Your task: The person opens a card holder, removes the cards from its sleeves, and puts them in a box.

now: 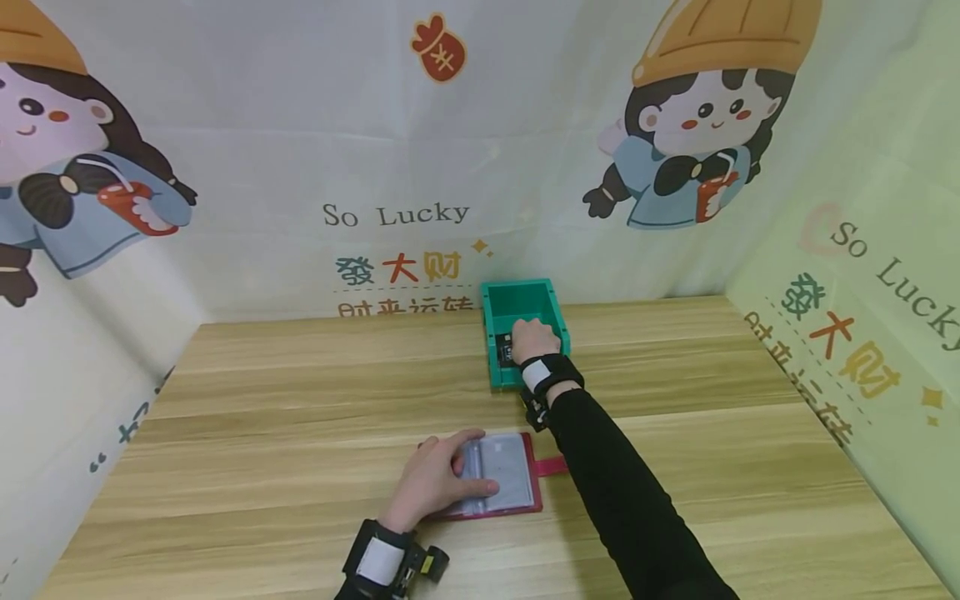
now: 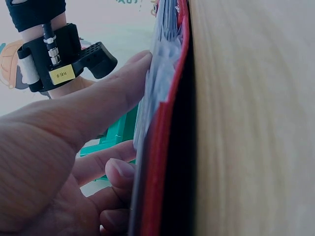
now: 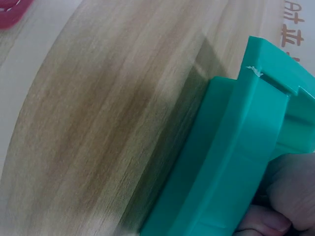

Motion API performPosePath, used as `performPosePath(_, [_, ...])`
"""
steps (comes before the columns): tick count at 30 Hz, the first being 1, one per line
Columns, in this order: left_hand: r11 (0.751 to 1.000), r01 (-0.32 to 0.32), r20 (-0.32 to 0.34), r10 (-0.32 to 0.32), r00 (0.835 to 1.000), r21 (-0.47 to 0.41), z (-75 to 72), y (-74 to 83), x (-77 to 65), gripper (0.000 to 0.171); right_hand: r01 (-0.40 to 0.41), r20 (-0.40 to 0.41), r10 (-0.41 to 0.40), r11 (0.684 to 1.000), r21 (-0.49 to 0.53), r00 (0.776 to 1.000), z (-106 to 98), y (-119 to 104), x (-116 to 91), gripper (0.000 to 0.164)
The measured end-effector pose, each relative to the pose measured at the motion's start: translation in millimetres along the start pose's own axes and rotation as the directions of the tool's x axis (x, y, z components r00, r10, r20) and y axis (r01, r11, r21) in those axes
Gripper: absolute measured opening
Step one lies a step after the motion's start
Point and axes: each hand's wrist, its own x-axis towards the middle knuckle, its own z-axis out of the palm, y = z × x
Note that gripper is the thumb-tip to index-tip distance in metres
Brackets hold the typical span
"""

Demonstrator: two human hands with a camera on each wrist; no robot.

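A small red card holder (image 1: 534, 472) lies unfolded on the table, its clear plastic sleeves (image 1: 506, 471) facing up. My left hand (image 1: 431, 479) presses on it, thumb and index finger stretched out across the sleeves; the other fingers bend beside them in the left wrist view. Farther back, my right hand (image 1: 535, 340) reaches into a green plastic bin (image 1: 493, 375). Its fingers curl at a small black card (image 1: 504, 350) with pale print. In the right wrist view the bin wall (image 3: 231, 142) hides most of that hand, and only part of its fingers (image 3: 266, 220) shows.
The holder's red strap (image 1: 551, 466) points right, under the right forearm (image 1: 630, 492). Behind the bin hangs a printed cloth (image 1: 405, 167), and another side of it borders the wooden table (image 1: 300, 400) on the right.
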Motion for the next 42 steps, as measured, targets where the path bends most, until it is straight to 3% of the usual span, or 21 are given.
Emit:
performPosePath(7, [1.0, -0.007, -0.001, 0.007, 1.0, 0.003, 0.0, -0.3, 0.4, 0.074, 0.062, -0.069, -0.065, 0.997, -0.04, 0.995, 1, 0, -4, 0.013])
performPosePath(16, [1.0, -0.001, 0.0, 0.001, 1.0, 0.01, -0.6, -0.6, 0.3, 0.074, 0.138, -0.058, -0.136, 0.99, 0.022, 0.989, -12, 0, -7, 0.011])
performPosePath(22, [1.0, -0.007, 0.001, 0.007, 1.0, 0.01, -0.7, -1.2, 0.3, 0.073, 0.179, -0.107, -0.166, 0.976, 0.122, 0.98, -20, 2, -21, 0.041])
performPosePath(28, [1.0, 0.002, 0.001, -0.002, 1.0, 0.014, -0.1, -1.6, 1.2, 0.073, 0.242, -0.177, -0.21, 0.952, 0.188, 0.962, -24, 8, -39, 0.053])
performPosePath(31, [1.0, 0.003, 0.002, -0.003, 1.0, 0.015, 0.4, -1.8, 1.5, 0.073, 0.267, -0.2, -0.227, 0.943, 0.201, 0.953, -26, 12, -47, 0.048])
performPosePath(36, [1.0, 0.006, 0.004, -0.006, 1.0, 0.01, 0.3, -1.9, 1.9, 0.073, 0.294, -0.225, -0.248, 0.934, 0.202, 0.942, -28, 16, -60, 0.022])
performPosePath(42, [1.0, 0.017, 0.011, -0.017, 1.0, 0.0, -0.3, -2.0, 2.1, 0.073, 0.314, -0.185, -0.272, 0.912, 0.263, 0.944, -26, 21, -80, 0.021])
